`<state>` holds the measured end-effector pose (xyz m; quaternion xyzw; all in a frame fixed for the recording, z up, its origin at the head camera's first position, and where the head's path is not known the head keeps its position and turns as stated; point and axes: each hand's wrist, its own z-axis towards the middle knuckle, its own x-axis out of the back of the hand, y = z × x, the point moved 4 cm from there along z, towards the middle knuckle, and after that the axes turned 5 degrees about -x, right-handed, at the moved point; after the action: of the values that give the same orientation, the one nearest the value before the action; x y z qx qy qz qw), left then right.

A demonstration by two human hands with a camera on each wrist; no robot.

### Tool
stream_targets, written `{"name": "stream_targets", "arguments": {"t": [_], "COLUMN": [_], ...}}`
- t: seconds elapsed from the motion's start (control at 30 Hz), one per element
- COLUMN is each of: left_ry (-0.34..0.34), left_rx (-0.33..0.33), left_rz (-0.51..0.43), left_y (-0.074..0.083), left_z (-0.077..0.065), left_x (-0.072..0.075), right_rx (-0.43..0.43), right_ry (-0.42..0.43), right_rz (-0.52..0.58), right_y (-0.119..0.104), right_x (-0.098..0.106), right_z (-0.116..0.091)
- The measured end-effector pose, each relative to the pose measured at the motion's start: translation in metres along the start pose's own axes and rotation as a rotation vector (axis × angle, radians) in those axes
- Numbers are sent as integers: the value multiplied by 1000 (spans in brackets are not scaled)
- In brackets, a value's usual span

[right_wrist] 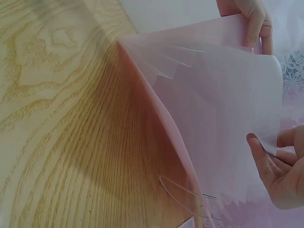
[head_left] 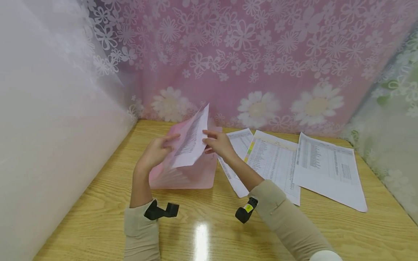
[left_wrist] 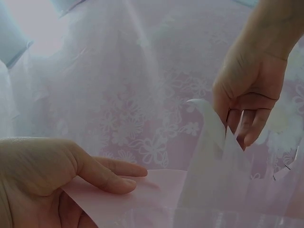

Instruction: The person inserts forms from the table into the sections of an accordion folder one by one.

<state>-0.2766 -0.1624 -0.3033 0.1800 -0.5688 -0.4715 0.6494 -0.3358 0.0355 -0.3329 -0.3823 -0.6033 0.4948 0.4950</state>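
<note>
A pink folder (head_left: 199, 177) with pleated translucent dividers stands partly opened on the wooden table, left of centre. At its left side my left hand (head_left: 156, 152) pinches the pink cover (left_wrist: 156, 183) between thumb and fingers, as the left wrist view shows. Tilted up in the folder's mouth is a printed white sheet (head_left: 192, 141). My right hand (head_left: 220, 145) pinches that sheet's right edge between thumb and fingertips. In the right wrist view, the right hand (right_wrist: 285, 166) is at the sheet's edge, while the left hand (right_wrist: 249, 21) grips the cover's far corner.
Three printed sheets lie spread on the table to the right: one partly behind my right forearm (head_left: 241, 141), a middle one with coloured tabs (head_left: 271, 159), and a rightmost one (head_left: 330, 170). A thin elastic loop (right_wrist: 178, 192) hangs off the folder. A flowered curtain (head_left: 248, 65) stands behind.
</note>
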Motion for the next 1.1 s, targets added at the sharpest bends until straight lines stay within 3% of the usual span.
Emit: {"name": "stream_targets", "arguments": {"t": [0.6, 1.1], "left_ry": [25, 20], "left_rx": [-7, 9], "left_rz": [45, 45], "left_y": [0, 1], "left_z": [1, 2], "left_x": [1, 0], "right_rx": [-34, -30], "right_ry": [-20, -26], "right_rz": [-76, -101], "right_y": [18, 19], "right_x": [-11, -27], "right_z": [13, 13]}}
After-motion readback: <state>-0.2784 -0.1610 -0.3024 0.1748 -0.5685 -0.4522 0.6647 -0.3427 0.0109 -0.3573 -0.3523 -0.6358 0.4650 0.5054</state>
